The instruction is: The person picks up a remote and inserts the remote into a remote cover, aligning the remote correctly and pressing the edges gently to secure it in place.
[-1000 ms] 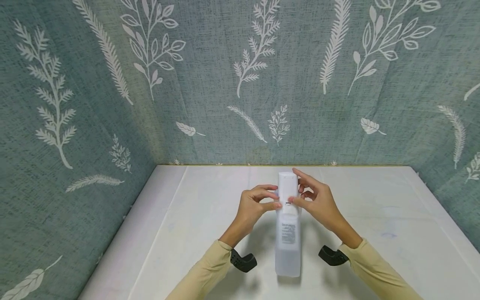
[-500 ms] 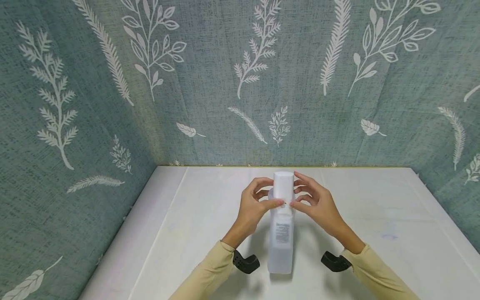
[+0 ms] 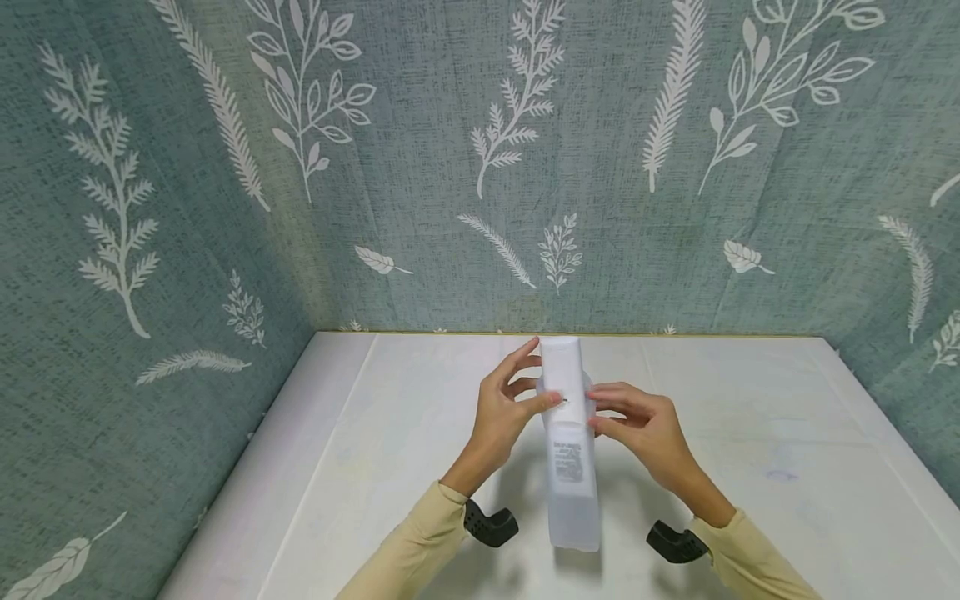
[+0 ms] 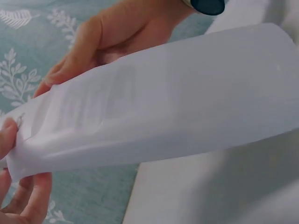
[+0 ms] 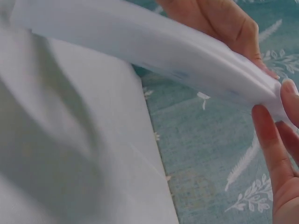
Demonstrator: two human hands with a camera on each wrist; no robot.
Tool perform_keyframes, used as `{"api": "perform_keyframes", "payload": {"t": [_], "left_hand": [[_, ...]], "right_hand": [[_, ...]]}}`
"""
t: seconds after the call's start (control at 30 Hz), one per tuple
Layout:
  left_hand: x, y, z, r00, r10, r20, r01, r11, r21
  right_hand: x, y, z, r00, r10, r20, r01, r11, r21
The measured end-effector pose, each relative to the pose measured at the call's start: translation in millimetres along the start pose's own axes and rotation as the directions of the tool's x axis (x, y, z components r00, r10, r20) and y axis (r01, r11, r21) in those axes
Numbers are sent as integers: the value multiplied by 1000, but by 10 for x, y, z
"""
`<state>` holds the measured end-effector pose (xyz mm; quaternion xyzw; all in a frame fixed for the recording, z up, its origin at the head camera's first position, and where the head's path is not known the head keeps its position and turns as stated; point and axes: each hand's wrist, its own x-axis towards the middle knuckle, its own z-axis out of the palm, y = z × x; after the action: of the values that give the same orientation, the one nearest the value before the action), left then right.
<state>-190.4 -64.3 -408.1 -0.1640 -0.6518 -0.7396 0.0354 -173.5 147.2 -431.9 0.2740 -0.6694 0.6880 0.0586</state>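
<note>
White table (image 3: 375, 467): both hands (image 3: 501, 417) pinch bottle (image 3: 572, 467); label txt unreadable.

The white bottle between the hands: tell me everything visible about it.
The white bottle is tall and slim, of translucent, frosted-looking plastic, with an opaque white cap on top and a small printed label on the side facing the camera. It is held above the white table, roughly upright and leaning a little. The left hand pinches it at the shoulder, fingers reaching up beside the cap; the right hand grips the opposite side. Whether it holds any contents cannot be told.
</note>
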Motion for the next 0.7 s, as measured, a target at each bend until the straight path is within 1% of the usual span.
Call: {"api": "perform_keyframes", "payload": {"t": [0.07, 0.17, 0.27, 0.37, 0.43, 0.5, 0.7], "left_hand": [[2, 6, -1, 1000, 2, 8, -2, 1000, 13], [3, 16, -5, 1000, -11, 16, 11, 999, 40], [3, 27, -13, 999, -42, 28, 40, 997, 69], [1, 33, -26, 996, -75, 45, 72, 995, 74], [4, 35, -34, 995, -84, 54, 81, 994, 71], [5, 39, -43, 994, -92, 58, 88, 993, 73], [6, 36, -71, 992, -106, 70, 100, 990, 95]], "right_hand": [[-6, 11, 1, 1000, -10, -5, 10, 1000, -19], [-13, 22, 21, 1000, -22, -7, 22, 999, -37], [-17, 25, 43, 1000, -25, 4, 25, 999, -45], [-17, 23, 62, 999, -37, 21, 37, 998, -47], [-13, 13, 76, 999, -39, 29, 41, 998, -50], [-9, 3, 88, 999, -34, 34, 35, 998, -46], [2, -15, 119, 999, 15, 36, -14, 999, -40]]}}
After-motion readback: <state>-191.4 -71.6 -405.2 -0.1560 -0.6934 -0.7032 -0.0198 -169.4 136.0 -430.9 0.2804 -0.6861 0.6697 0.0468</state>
